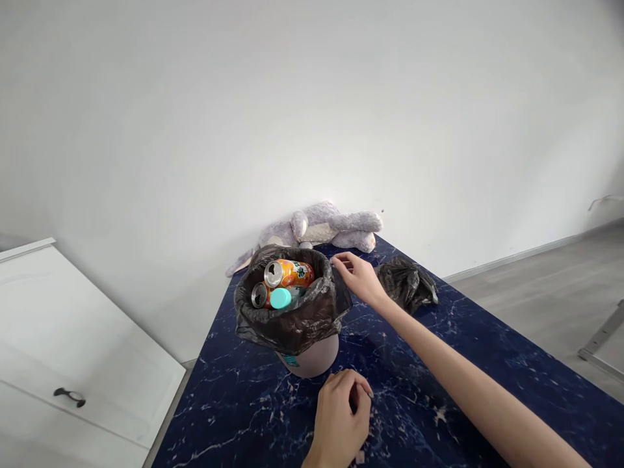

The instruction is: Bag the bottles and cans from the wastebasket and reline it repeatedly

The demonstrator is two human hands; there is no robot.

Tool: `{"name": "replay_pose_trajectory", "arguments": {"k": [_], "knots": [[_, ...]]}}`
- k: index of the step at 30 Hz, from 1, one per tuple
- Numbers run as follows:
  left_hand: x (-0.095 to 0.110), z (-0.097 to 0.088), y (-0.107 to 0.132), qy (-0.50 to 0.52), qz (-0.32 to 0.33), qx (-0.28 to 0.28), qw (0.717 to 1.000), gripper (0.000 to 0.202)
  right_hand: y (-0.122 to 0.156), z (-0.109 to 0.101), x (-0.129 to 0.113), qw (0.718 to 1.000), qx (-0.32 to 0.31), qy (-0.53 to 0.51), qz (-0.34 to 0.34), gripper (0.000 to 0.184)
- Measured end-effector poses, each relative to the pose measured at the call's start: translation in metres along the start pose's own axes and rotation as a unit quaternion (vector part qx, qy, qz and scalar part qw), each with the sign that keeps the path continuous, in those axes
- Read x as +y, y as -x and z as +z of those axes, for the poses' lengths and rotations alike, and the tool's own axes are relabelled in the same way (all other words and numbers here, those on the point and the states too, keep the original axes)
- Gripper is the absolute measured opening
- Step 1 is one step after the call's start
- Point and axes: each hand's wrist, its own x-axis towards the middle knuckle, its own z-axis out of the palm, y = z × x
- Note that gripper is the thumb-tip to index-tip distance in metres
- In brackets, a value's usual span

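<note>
The bag point(292, 328) is black, thin and slightly see-through, its glossy film creased all over. It lines a bin point(319, 357) standing on the tabletop point(234, 406), and its loose edge is folded outward over the rim, hanging in uneven wrinkles down the wall. Below it shows the bin's smooth, pale pinkish-grey side with a teal marking.

Inside lie two orange cans point(299, 273), their silver tops toward the viewer, each with a dark mouth opening; the upper one carries dark green lettering. Beside them is a bottle with a turquoise cap point(281, 298), its body mostly hidden.

The right hand point(358, 276) has a narrow grip, thumb and fingertips pinching the bag's edge on the right. The left hand point(341, 409) is curled in front of the bin, its grip narrow, thumb close to the forefinger. Just right of the bin lies a second black bag point(409, 284), crumpled.
</note>
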Motion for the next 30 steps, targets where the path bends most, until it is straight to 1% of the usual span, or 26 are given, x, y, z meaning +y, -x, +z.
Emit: {"name": "replay_pose_trajectory", "arguments": {"k": [2, 4, 7, 11, 17, 25, 30], "knots": [[0.000, 0.001, 0.001, -0.001, -0.008, 0.000, 1.000, 0.029, -0.006, -0.011, -0.025, 0.998, -0.027, -0.058, 0.005, 0.048], [0.000, 0.001, 0.001, -0.001, -0.013, -0.001, 1.000, 0.029, -0.008, -0.023, -0.043, 0.994, -0.043, -0.095, 0.012, 0.050], [0.000, 0.003, 0.002, 0.001, -0.020, 0.002, 1.000, 0.029, -0.007, -0.036, -0.058, 0.991, -0.065, -0.119, 0.017, 0.050], [-0.001, 0.004, 0.004, 0.007, -0.029, 0.002, 1.000, 0.027, -0.003, -0.042, -0.063, 0.985, -0.109, -0.129, 0.028, 0.050], [-0.001, 0.002, 0.003, 0.010, -0.038, -0.011, 0.999, 0.025, -0.001, -0.042, -0.070, 0.971, -0.167, -0.157, 0.066, 0.044], [-0.001, 0.002, 0.003, 0.012, -0.050, -0.019, 0.999, 0.024, -0.001, -0.037, -0.072, 0.967, -0.161, -0.184, 0.074, 0.044], [-0.006, 0.004, 0.004, 0.008, -0.055, -0.041, 0.998, 0.022, -0.001, -0.034, -0.071, 0.964, -0.163, -0.194, 0.077, 0.043]]}}
